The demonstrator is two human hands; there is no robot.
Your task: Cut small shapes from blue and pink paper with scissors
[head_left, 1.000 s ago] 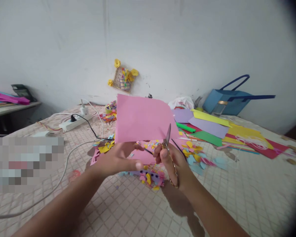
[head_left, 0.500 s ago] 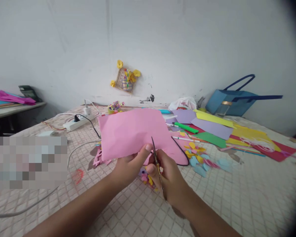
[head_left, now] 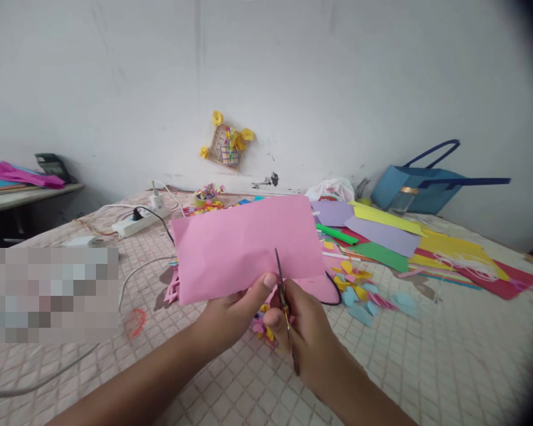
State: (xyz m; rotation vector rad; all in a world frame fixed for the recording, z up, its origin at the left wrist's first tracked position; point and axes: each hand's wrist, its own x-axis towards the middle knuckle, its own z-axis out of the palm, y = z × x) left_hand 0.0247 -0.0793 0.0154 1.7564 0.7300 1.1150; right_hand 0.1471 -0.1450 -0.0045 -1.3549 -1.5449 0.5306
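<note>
A sheet of pink paper [head_left: 244, 242] is held up over the table, with my left hand [head_left: 235, 310] gripping its lower edge, thumb on top and fingers hidden beneath. Scissors [head_left: 279, 266] are in my right hand [head_left: 308, 325], their blade pointing up and lying over the paper's lower edge next to my left thumb. Under the sheet, at its right, shows another pink piece [head_left: 313, 290] with a dark curved cord or line along its rim. Small yellow, pink and purple paper pieces [head_left: 264, 328] are partly hidden below my hands.
Coloured paper sheets [head_left: 382, 231], a green marker [head_left: 336, 234] and cut petals [head_left: 359, 296] lie at the right. A blue bag [head_left: 417, 183] and a jar [head_left: 404, 201] stand behind. At the left are a power strip [head_left: 142, 220] and cables.
The pink sheet has turned slightly and shifted, its right side now reaching further right over the pink piece below. Both hands sit slightly lower in view, still gripping the paper and scissors.
</note>
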